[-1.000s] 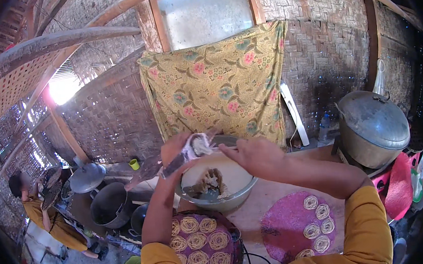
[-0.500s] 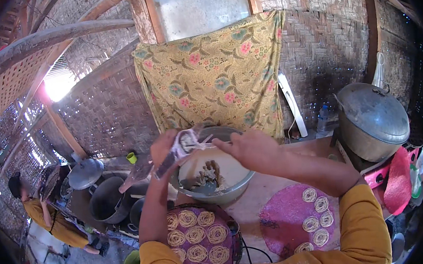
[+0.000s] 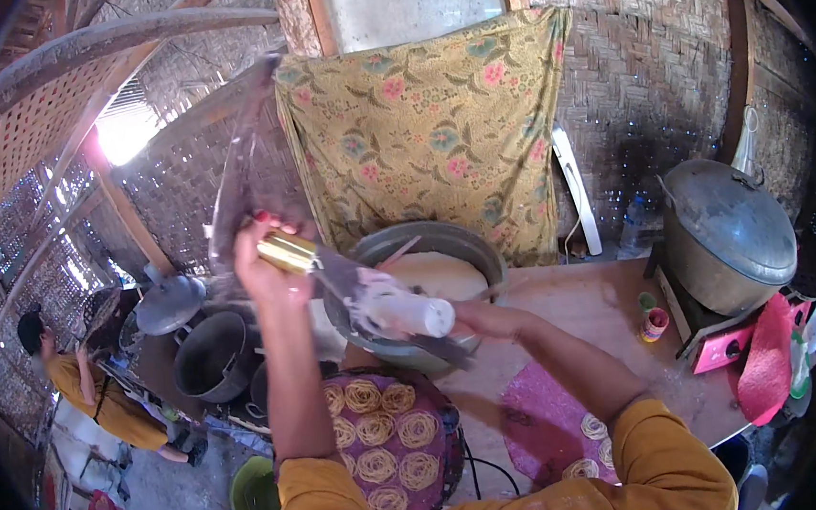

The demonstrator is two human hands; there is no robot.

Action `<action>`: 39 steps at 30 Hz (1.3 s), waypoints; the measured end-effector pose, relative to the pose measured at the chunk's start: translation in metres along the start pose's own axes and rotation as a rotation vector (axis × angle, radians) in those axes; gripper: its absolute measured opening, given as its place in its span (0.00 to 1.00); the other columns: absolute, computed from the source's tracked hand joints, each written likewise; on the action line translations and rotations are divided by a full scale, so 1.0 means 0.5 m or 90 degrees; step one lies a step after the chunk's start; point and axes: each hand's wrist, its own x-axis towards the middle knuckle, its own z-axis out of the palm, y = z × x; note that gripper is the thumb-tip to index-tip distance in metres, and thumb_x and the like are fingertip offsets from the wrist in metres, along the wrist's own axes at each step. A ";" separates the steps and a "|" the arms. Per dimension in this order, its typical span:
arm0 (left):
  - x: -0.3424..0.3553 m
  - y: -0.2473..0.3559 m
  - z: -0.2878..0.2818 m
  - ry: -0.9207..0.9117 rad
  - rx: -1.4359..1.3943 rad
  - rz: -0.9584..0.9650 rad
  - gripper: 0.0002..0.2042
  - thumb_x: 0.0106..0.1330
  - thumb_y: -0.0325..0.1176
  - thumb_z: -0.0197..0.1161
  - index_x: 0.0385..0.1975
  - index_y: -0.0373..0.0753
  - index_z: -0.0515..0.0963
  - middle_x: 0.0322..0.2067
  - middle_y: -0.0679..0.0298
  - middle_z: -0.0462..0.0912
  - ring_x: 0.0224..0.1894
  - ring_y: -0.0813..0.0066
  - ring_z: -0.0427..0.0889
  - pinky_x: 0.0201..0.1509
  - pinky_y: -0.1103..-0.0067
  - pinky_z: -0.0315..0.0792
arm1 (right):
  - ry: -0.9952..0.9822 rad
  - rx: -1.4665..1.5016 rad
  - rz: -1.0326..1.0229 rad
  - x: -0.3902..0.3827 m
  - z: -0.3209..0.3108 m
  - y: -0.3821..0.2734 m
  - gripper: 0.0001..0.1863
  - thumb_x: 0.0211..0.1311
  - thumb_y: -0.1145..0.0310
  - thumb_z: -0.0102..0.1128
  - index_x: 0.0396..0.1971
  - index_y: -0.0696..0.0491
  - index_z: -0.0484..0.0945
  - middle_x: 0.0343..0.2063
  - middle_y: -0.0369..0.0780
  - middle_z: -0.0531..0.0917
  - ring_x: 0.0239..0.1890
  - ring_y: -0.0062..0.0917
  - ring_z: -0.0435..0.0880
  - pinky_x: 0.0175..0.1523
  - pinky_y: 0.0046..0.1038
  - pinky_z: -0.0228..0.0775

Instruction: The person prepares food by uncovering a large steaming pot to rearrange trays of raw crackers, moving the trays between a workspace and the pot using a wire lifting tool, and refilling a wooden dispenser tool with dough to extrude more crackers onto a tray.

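My left hand (image 3: 272, 256) is raised left of the bowl, its fingers wrapped round a gold-coloured handle (image 3: 290, 252). A dark flat piece (image 3: 338, 273) runs from the handle toward the lower right. Beside it lies a white cylinder (image 3: 417, 313) with pale lilac wrapping, blurred by motion. Clear plastic film (image 3: 246, 172) stands up above my left hand. At the cylinder's round end is my right hand (image 3: 490, 321), its fingers hidden. Below both hands sits a grey bowl (image 3: 491, 248) containing a pale mass (image 3: 447, 269).
Coiled noodle nests (image 3: 376, 427) cover a round purple mat at left front. Another purple mat (image 3: 541, 417) lies to the right. Small cups (image 3: 655, 325) stand near a large lidded pot (image 3: 728, 239). Dark pots (image 3: 210, 357) and a person in mustard clothing (image 3: 118, 402) are at left.
My left hand has moved up and left, bringing the gold handle into sight. My right hand is slightly lower. The clear plastic, earlier hanging low at left, now rises above my left hand.
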 end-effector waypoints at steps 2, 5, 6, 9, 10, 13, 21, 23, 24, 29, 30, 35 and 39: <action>-0.031 -0.066 -0.010 -0.034 -0.091 -0.100 0.04 0.53 0.31 0.56 0.26 0.40 0.69 0.27 0.64 0.73 0.27 0.74 0.71 0.32 0.74 0.66 | 0.019 0.247 0.046 -0.092 0.095 -0.047 0.38 0.60 0.34 0.33 0.58 0.49 0.65 0.41 0.43 0.78 0.43 0.30 0.77 0.51 0.36 0.66; -0.095 -0.203 -0.062 0.065 0.043 -0.201 0.08 0.57 0.35 0.54 0.32 0.38 0.72 0.35 0.60 0.76 0.35 0.69 0.76 0.39 0.71 0.72 | 0.049 0.524 0.070 -0.199 0.134 -0.010 0.43 0.58 0.30 0.28 0.59 0.52 0.61 0.32 0.41 0.76 0.28 0.25 0.75 0.36 0.29 0.69; -0.122 -0.239 -0.097 0.090 0.174 -0.182 0.10 0.58 0.34 0.56 0.37 0.37 0.73 0.38 0.59 0.77 0.40 0.66 0.76 0.46 0.70 0.70 | 0.046 0.566 0.056 -0.239 0.136 0.016 0.43 0.58 0.30 0.27 0.57 0.52 0.62 0.28 0.39 0.73 0.22 0.23 0.70 0.29 0.27 0.65; -0.252 -0.320 -0.171 -0.147 1.110 0.132 0.21 0.59 0.37 0.61 0.51 0.36 0.71 0.51 0.57 0.73 0.55 0.63 0.70 0.61 0.71 0.62 | 0.076 0.690 0.001 -0.375 0.097 0.067 0.42 0.57 0.29 0.26 0.52 0.53 0.64 0.16 0.33 0.65 0.04 0.15 0.54 0.09 0.19 0.52; -0.302 -0.324 -0.152 -0.160 1.079 -0.021 0.21 0.62 0.41 0.54 0.53 0.38 0.69 0.54 0.57 0.71 0.57 0.61 0.68 0.63 0.69 0.59 | 0.081 0.693 0.004 -0.408 0.077 0.066 0.42 0.57 0.29 0.26 0.52 0.53 0.64 0.16 0.33 0.65 0.04 0.15 0.54 0.09 0.19 0.52; -0.420 -0.347 -0.077 -0.348 0.888 -0.257 0.28 0.58 0.44 0.59 0.59 0.43 0.63 0.60 0.55 0.63 0.63 0.61 0.60 0.67 0.70 0.52 | 0.342 0.432 -0.085 -0.480 0.031 0.062 0.37 0.61 0.33 0.28 0.48 0.52 0.64 0.14 0.32 0.65 0.05 0.15 0.57 0.10 0.18 0.53; -0.553 -0.439 0.006 -0.448 0.768 -0.336 0.27 0.56 0.46 0.61 0.53 0.39 0.67 0.54 0.57 0.70 0.56 0.64 0.69 0.62 0.72 0.61 | 0.389 -0.683 -0.209 -0.585 0.033 -0.134 0.37 0.60 0.50 0.50 0.62 0.56 0.52 0.36 0.53 0.78 0.37 0.45 0.79 0.44 0.40 0.70; -0.561 -0.438 0.081 -0.511 0.894 -0.441 0.24 0.59 0.47 0.59 0.51 0.38 0.70 0.52 0.58 0.73 0.53 0.66 0.72 0.60 0.72 0.64 | 0.331 -0.638 -0.045 -0.627 0.035 -0.161 0.38 0.57 0.52 0.54 0.62 0.56 0.52 0.42 0.57 0.76 0.45 0.50 0.77 0.52 0.43 0.66; -0.571 -0.418 0.133 -0.497 0.830 -0.479 0.26 0.54 0.43 0.66 0.51 0.39 0.69 0.50 0.57 0.74 0.51 0.65 0.74 0.59 0.72 0.65 | 0.267 -0.652 0.014 -0.637 0.031 -0.165 0.38 0.57 0.53 0.54 0.62 0.55 0.52 0.41 0.57 0.76 0.45 0.50 0.76 0.52 0.42 0.67; -0.688 -0.464 0.112 -0.434 0.544 -0.550 0.33 0.47 0.41 0.73 0.52 0.36 0.68 0.48 0.59 0.75 0.51 0.67 0.74 0.55 0.73 0.68 | 0.130 -0.752 0.133 -0.652 0.040 -0.119 0.38 0.57 0.52 0.54 0.63 0.51 0.50 0.36 0.54 0.78 0.40 0.44 0.80 0.45 0.39 0.69; -0.705 -0.481 0.101 -0.379 0.498 -0.601 0.34 0.45 0.42 0.74 0.51 0.35 0.68 0.48 0.58 0.75 0.50 0.68 0.74 0.55 0.73 0.68 | 0.124 -0.745 0.140 -0.663 0.038 -0.111 0.38 0.57 0.52 0.54 0.63 0.51 0.50 0.36 0.54 0.78 0.40 0.44 0.80 0.45 0.39 0.69; -0.706 -0.445 0.070 -0.259 0.543 -0.534 0.37 0.42 0.38 0.76 0.53 0.37 0.65 0.51 0.57 0.72 0.51 0.67 0.73 0.55 0.75 0.68 | -0.112 0.061 0.371 -0.734 -0.059 -0.098 0.38 0.60 0.51 0.54 0.61 0.61 0.55 0.51 0.49 0.73 0.47 0.30 0.76 0.53 0.38 0.66; -0.578 -0.394 0.098 -0.275 0.237 -0.341 0.42 0.52 0.45 0.69 0.63 0.37 0.52 0.55 0.55 0.67 0.57 0.60 0.69 0.57 0.64 0.66 | -0.128 0.196 0.319 -0.815 -0.086 -0.004 0.43 0.57 0.47 0.55 0.62 0.63 0.52 0.52 0.51 0.71 0.48 0.34 0.76 0.53 0.37 0.66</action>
